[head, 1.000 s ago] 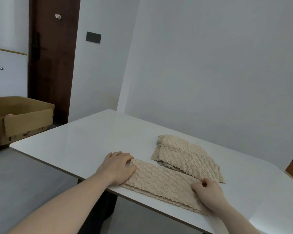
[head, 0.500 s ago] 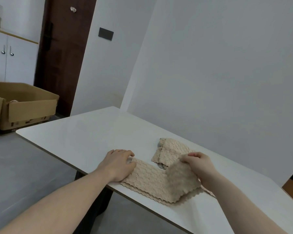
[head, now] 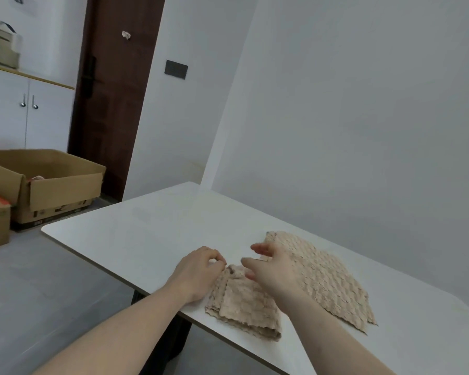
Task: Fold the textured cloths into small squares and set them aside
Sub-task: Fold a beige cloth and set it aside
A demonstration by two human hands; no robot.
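A white table [head: 152, 234] fills the lower middle and lower right of the frame, running diagonally from the centre toward the lower right corner. I am looking down at it from the head view, with both forearms reaching in from the bottom edge.

Two beige textured cloths lie on it. The larger-looking one, the far cloth [head: 328, 277], lies right of centre as a long flat strip, folded lengthwise by the look of it but not yet squared. I judge that it is waiting its turn.

The near cloth [head: 244, 304] sits at the table's front edge, just below centre. It is doubled over into a roughly square packet with its layered edges showing on the left and bottom sides. I judge this fold nearly done; the top flap looks freshly laid and may need pressing flat.

My left hand [head: 198, 274] rests at the packet's upper left corner, fingers curled and apparently pinching the cloth's edge there. My right hand [head: 274, 272] hovers over the packet's upper right, fingers spread and relaxed, holding nothing I can see.

So one cloth is close to a small square, neither is set aside, and one is left to fold.

Cardboard boxes [head: 52, 182] sit on the floor at the left.
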